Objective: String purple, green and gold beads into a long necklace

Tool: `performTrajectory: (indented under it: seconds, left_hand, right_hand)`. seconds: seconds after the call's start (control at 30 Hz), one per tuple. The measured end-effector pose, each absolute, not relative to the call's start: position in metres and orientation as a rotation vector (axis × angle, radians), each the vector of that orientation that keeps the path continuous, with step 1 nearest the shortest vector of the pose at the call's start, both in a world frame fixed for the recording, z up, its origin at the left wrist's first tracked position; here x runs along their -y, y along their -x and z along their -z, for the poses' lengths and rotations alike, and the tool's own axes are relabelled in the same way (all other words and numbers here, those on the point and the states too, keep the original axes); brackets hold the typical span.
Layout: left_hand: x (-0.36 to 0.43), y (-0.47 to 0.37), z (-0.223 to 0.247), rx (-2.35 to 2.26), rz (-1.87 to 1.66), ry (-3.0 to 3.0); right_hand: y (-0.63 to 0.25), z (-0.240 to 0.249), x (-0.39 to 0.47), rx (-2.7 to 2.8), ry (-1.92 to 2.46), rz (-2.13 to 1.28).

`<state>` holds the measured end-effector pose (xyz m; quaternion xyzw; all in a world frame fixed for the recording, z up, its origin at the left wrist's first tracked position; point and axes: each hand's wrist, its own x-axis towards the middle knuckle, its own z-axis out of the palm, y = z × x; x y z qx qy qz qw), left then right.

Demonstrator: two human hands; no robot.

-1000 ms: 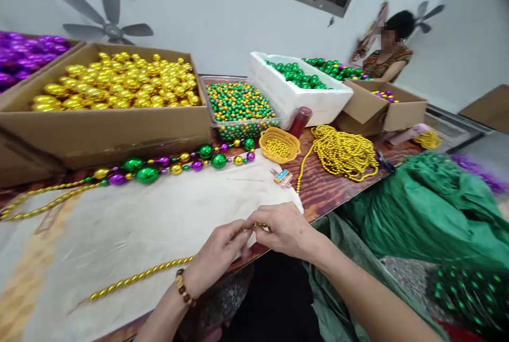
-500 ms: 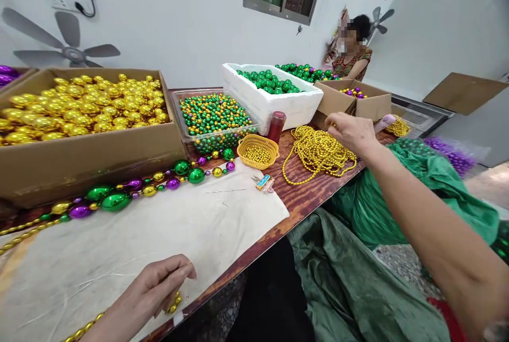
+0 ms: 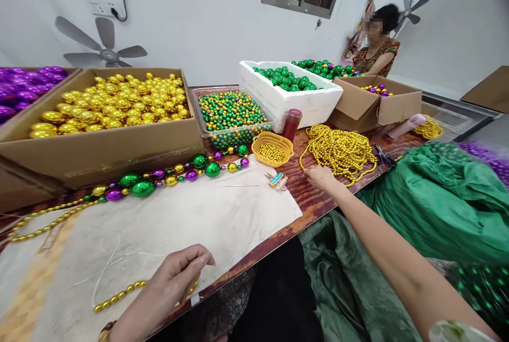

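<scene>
My left hand rests low over the white cloth, its fingers curled on a short gold bead strand. That strand trails out leftward beneath the hand, and a few beads show under the fingertips. At the near-left side of a heap of gold bead strands, my right hand is closed on a loose loop of the heap; its fingertips are partly hidden. Dark-handled scissors lie right of the heap. On the cloth are a long thin needle and white thread.
A yellow basket of small gold beads, a red jar and a small blue-labelled packet stand nearby. A multicoloured bead necklace runs before a cardboard box, clear tub and foam box. Another person sits behind.
My right hand has come down and toward me, from above the heap's right side to its near-left side. The view has turned left. The scissors now show; my left hand stays over its strand.
</scene>
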<state>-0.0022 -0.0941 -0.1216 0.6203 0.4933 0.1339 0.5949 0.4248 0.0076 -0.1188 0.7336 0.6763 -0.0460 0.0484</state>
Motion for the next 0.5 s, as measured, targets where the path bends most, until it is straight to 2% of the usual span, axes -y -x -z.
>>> performTrajectory:
  seconds: [0.13,0.27,0.33,0.4,0.5]
  left_hand:
    - [0.094,-0.011,0.123,-1.142,-0.323,-1.449]
    - [0.092,-0.023,0.113,-1.116,-0.355,-1.477]
    - [0.092,-0.019,0.105,-1.122,-0.351,-1.51]
    - [0.093,-0.007,0.099,-1.136,-0.324,-1.526]
    - [0.092,0.022,0.097,-1.167,-0.317,-1.542]
  right_hand:
    - [-0.351,0.106,0.015,-2.361,-2.15,0.431]
    - [-0.253,0.097,0.062,-2.728,-1.691,1.056]
    - [-0.232,0.096,0.076,-2.791,-1.519,1.273]
    - [-0.24,0.096,0.073,-2.808,-1.577,1.363]
    - [-0.296,0.101,0.047,-2.766,-2.05,1.271]
